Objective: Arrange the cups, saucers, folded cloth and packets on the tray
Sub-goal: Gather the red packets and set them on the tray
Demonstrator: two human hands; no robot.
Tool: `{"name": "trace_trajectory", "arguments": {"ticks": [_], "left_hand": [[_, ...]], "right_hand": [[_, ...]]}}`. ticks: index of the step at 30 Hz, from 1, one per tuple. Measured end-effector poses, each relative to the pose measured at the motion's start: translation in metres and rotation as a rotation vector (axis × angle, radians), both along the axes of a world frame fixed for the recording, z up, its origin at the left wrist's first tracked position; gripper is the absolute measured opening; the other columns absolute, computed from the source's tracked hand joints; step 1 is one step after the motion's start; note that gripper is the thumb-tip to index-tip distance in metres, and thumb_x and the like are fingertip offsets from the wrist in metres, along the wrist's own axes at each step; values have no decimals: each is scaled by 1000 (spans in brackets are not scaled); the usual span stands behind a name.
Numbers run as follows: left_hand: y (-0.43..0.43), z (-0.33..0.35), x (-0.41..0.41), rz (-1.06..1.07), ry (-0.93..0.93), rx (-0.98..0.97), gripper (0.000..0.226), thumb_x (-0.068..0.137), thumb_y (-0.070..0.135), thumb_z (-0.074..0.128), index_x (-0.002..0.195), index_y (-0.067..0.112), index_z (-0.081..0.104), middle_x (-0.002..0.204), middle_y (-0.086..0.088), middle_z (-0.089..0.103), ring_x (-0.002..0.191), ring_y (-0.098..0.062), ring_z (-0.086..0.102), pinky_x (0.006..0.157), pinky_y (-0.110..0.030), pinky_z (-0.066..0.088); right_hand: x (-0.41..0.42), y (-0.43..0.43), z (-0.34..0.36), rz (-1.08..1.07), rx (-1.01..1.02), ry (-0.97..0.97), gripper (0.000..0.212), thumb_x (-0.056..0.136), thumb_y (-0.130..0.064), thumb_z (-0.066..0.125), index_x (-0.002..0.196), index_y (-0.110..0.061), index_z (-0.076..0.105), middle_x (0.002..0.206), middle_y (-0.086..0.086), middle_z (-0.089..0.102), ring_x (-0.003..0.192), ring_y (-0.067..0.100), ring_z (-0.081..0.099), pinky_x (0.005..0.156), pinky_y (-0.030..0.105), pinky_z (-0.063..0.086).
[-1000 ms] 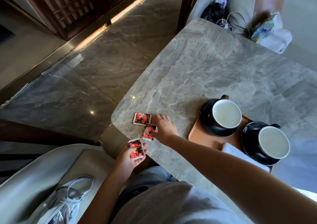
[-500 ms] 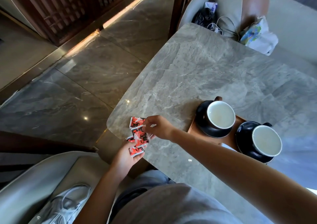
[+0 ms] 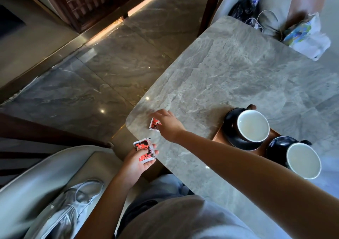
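My left grip (image 3: 140, 161) curls round stacked packets (image 3: 145, 150); my right grip (image 3: 167, 126) pinches one packet (image 3: 154, 124) at the desk (image 3: 229, 70) corner.

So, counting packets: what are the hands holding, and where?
The left hand holds stacked packets, fingers around their edge. The right hand touches one packet on the table; grip unclear.

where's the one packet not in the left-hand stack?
Head view: the packet is near the table's left corner, against the right hand's fingers, well left of the tray. The left hand holds the stack just nearer, off the table edge.
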State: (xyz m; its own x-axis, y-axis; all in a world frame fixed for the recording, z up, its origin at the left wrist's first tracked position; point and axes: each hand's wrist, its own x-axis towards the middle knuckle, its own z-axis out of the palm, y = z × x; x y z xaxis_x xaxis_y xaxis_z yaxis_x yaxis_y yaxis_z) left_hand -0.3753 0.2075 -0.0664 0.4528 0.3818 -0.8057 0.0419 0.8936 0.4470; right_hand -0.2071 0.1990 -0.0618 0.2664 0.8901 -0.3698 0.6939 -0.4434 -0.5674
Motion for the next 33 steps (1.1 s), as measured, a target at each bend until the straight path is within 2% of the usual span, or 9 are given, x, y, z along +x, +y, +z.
{"name": "trace_trajectory", "arguments": {"ticks": [4, 7, 12, 15, 18, 22, 25, 28, 33], "left_hand": [[-4, -2, -3, 10, 18, 2, 27, 94, -2, 38, 96, 14, 60, 76, -2, 76, 69, -17, 73, 82, -34, 47], [-5, -5, -5, 20, 23, -14, 26, 94, 0, 40, 98, 15, 60, 78, -2, 77, 72, -17, 73, 82, -34, 48], [-2, -6, 0, 27, 8, -104, 25, 94, 13, 36, 101, 14, 60, 80, -4, 77, 78, -21, 72, 80, -34, 47], [0, -1, 7, -21, -17, -110, 28, 94, 25, 36, 100, 15, 61, 82, -6, 76, 84, -23, 68, 79, -35, 46], [0, 0, 12, -68, -57, -107, 35, 94, 39, 38, 100, 16, 64, 88, -8, 75, 90, -26, 65, 81, -36, 47], [-9, 0, 27, -191, -49, -29, 23, 84, 31, 55, 100, 16, 63, 86, -5, 75, 78, -19, 72, 79, -33, 49], [-16, 0, 36, -311, -111, -7, 47, 73, 29, 61, 117, 13, 55, 99, -7, 71, 82, -18, 71, 79, -32, 51], [-24, 1, 47, -399, -179, -12, 49, 74, 17, 69, 120, 12, 53, 100, -9, 72, 88, -22, 71, 74, -31, 57], [-39, 8, 76, -595, -252, 74, 30, 74, 11, 70, 104, 11, 66, 100, -9, 72, 91, -23, 70, 74, -30, 58]], "right_hand": [[0, 1, -11, 244, -60, -255, 71, 85, 8, 48, 142, -31, 36, 150, 0, 28, 134, 25, 26, 108, 44, 29], [-2, -5, -20, 177, -22, -312, 67, 85, 1, 57, 141, -25, 33, 142, 3, 34, 128, 26, 33, 103, 43, 35], [11, -26, -24, -139, -28, -100, 49, 84, -29, 66, 127, -22, 44, 122, 6, 54, 114, 25, 47, 80, 38, 45], [25, -37, -19, -171, -25, 25, 32, 91, -19, 56, 123, -23, 58, 116, 8, 61, 106, 26, 56, 76, 29, 43], [35, -44, -7, -255, 65, 139, 31, 90, -6, 52, 118, -14, 63, 112, 13, 63, 97, 27, 59, 74, 23, 36], [49, -60, 25, -309, 158, 411, 23, 86, -1, 61, 105, -12, 55, 79, 1, 59, 70, 18, 51, 65, 26, 38], [53, -69, 48, -227, 139, 570, 17, 87, 4, 60, 103, 1, 61, 84, 11, 60, 76, 19, 55, 68, 26, 46], [52, -78, 63, -109, 112, 506, 18, 89, 0, 60, 105, -2, 67, 93, 6, 66, 83, 12, 60, 77, 19, 49], [51, -100, 69, -38, 74, 311, 20, 88, -8, 63, 105, -14, 72, 96, 2, 63, 79, 13, 61, 79, 31, 50]]}}
